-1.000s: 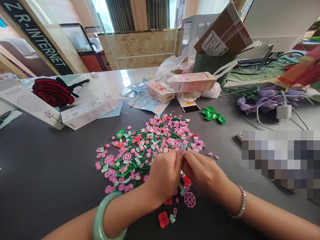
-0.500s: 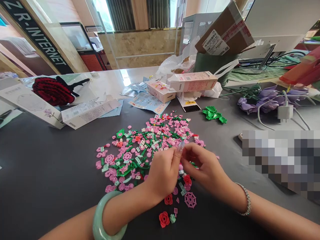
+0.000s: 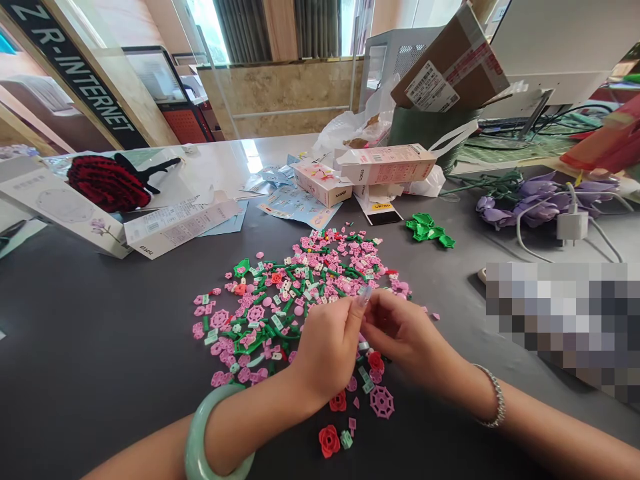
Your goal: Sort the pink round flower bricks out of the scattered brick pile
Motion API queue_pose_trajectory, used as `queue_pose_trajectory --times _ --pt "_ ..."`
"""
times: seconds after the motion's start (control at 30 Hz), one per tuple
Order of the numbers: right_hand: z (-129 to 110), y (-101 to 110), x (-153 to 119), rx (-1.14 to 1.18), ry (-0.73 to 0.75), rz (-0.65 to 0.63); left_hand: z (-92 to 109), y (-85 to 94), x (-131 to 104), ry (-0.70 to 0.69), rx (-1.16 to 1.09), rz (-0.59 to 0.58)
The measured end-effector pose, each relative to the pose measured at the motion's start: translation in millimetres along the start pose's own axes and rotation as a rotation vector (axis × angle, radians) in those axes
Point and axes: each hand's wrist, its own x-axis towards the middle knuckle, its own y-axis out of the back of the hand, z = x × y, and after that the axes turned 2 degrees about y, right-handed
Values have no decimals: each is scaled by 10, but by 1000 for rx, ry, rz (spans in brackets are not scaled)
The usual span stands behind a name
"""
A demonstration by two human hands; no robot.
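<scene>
My left hand (image 3: 327,347), above a green bangle, is closed with thumb and fingers pressed together over the near right part of a pile of small pink and green pieces (image 3: 280,293). Its fingertips meet those of my right hand (image 3: 405,330), whose fingers are curled in a pinch. Whatever lies between the fingertips is too hidden to name. Below the hands are a red rose piece (image 3: 329,441), a pale green piece (image 3: 346,439) and a purple web-shaped piece (image 3: 382,402).
Green leaf pieces (image 3: 425,229) lie behind on the right. Pink boxes (image 3: 387,165) and a white box (image 3: 180,223) stand farther back. Purple flowers (image 3: 540,197) and a white charger (image 3: 571,225) are at the right. A red and black bundle (image 3: 107,183) is at the left.
Both hands stay together in nearly the same place. The fingers of my right hand have shifted slightly.
</scene>
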Motion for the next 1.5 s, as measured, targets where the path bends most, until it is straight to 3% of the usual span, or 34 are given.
queue_pose_trajectory --times 0.73,0.97,1.5 --pt "-21 -10 -7 -119 -71 -4 -40 -29 2 30 165 13" --pt "-6 -27 -25 -210 -1 60 -14 -18 18 15 180 8" --pt "-8 -19 -23 -274 17 43 -3 -12 27 7 184 -4"
